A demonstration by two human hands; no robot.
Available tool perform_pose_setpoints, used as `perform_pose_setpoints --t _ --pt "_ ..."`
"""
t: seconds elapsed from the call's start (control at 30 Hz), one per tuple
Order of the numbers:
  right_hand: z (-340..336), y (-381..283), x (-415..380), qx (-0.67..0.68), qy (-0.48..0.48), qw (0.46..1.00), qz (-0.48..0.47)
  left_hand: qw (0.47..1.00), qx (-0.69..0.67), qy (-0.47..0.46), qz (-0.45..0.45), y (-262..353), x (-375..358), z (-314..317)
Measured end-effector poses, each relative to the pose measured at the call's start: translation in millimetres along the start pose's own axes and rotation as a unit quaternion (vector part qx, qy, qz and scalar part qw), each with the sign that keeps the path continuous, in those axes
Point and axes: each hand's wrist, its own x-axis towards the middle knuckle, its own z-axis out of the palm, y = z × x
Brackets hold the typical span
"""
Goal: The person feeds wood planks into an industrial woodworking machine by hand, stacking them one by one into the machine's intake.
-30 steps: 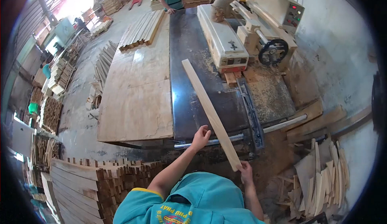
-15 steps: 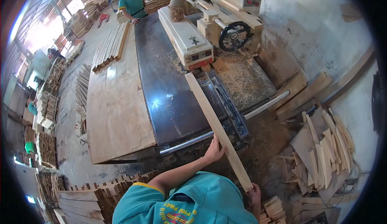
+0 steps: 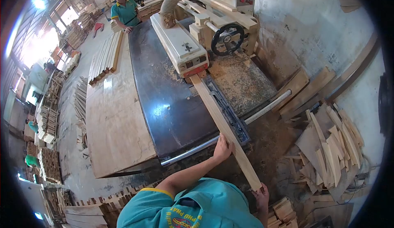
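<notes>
A long wooden board [image 3: 221, 123] slants across the dark metal machine table [image 3: 168, 117]. Its far end meets the red-edged front of the white machine housing [image 3: 184, 49]; whether the tip lies under it is hard to see. The board runs close along a dark metal track [image 3: 227, 109] on its right. My left hand [image 3: 223, 149] grips the board's left side near the table's front bar. At the near end, past the table edge, my right hand [image 3: 261, 196] is closed on the board, its fingers partly hidden.
A black handwheel [image 3: 227, 39] and a ribbed hose [image 3: 174, 0] belong to the machine. Several wood strips [image 3: 107, 57] lie on the plywood side table [image 3: 115, 125]. A co-worker [image 3: 125, 12] stands at the far end. Offcuts [image 3: 330, 150] are heaped at the right.
The board has moved forward to the machine housing and lies closer along the metal track. Both hands still hold it. The whole view has shifted slightly.
</notes>
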Motion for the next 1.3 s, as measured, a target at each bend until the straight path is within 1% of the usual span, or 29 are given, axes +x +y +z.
perform_pose_setpoints --t 0.03,0.1,0.17,0.2,0.23,0.3,0.37,0.47,0.53,0.57,0.63,0.67,0.73,0.77,0.83,0.87,1.03,1.13,1.2,1.23,1.3 --pt "2.3 -2.1 2.6 -0.016 0.001 1.0 0.011 1.0 -0.001 0.0 -0.001 -0.2 3.1 -0.4" --pt "15.7 -8.4 3.5 -0.014 0.0 1.0 0.016 0.997 0.051 0.045 0.026 -1.9 10.2 -2.3" --pt "26.0 -11.3 10.8 -0.013 0.001 1.0 0.023 0.996 0.071 0.059 0.019 -6.3 23.7 -6.3" --pt "30.7 -7.2 21.0 -0.011 -0.017 1.0 0.02 0.993 0.091 0.072 0.014 -7.3 31.6 -9.9" --pt "36.6 -6.2 28.2 -0.008 -0.035 0.999 0.018 0.993 0.09 0.07 0.01 -7.9 38.4 -14.3" --pt "52.4 -5.2 41.7 -0.006 -0.03 0.999 0.023 0.99 0.11 0.088 0.023 -9.0 57.3 -26.6" --pt "72.4 -5.1 58.1 -0.003 -0.026 0.999 0.029 0.987 0.126 0.097 0.013 -14.9 77.4 -36.9" --pt "97.8 -0.3 86.2 0.019 -0.05 0.998 0.026 0.984 0.151 0.099 -0.002 -24.8 111.3 -56.0" --pt "111.1 2.7 100.6 0.057 -0.068 0.996 0.01 0.982 0.162 0.097 0.006 -28.0 128.5 -67.2" --pt "117.6 4.7 106.7 0.055 -0.067 0.996 0.013 0.981 0.163 0.105 0.005 -29.4 135.5 -71.8" --pt "129.8 8.2 116.7 -0.022 -0.082 0.996 0.022 0.979 0.17 0.111 0.007 -36.6 151.0 -79.4" --pt "134.1 8.8 120.3 -0.023 -0.081 0.996 0.024 0.977 0.177 0.119 0.01 -40.2 158.6 -83.4" --pt "150.4 0.4 126.4 -0.198 -0.081 0.975 0.066 0.977 0.175 0.12 0.008 -46.1 173.9 -91.5" --pt "159.1 -3.5 128.8 -0.199 -0.082 0.974 0.066 0.978 0.172 0.121 0.006 -49.0 182.1 -96.4" --pt "178.3 -11.1 133.8 -0.227 -0.128 0.964 0.052 0.978 0.168 0.124 0.003 -51.4 197.6 -108.4" --pt "188.9 -14.7 137.5 -0.228 -0.129 0.964 0.05 0.98 0.163 0.118 0.001 -52.2 205.3 -114.4" --pt "243.6 -28.5 152.4 -0.199 -0.075 0.973 0.088 0.982 0.148 0.114 -0.012 -61.0 241.1 -140.7" --pt "273.4 -36.4 162.4 -0.211 -0.056 0.971 0.093 0.982 0.163 0.097 -0.02 -75.2 266.4 -152.8" --pt "290.8 -40.9 172.1 -0.216 -0.052 0.971 0.093 0.976 0.17 0.139 0.01 -80.0 279.3 -161.0" --pt "299.3 -42.1 176.0 -0.219 -0.049 0.97 0.095 0.976 0.169 0.139 0.011 -79.4 285.5 -167.4" --pt "315.8 -44.2 185.2 -0.221 -0.045 0.969 0.098 0.978 0.17 0.121 -0.029 -80.0 296.4 -179.2"
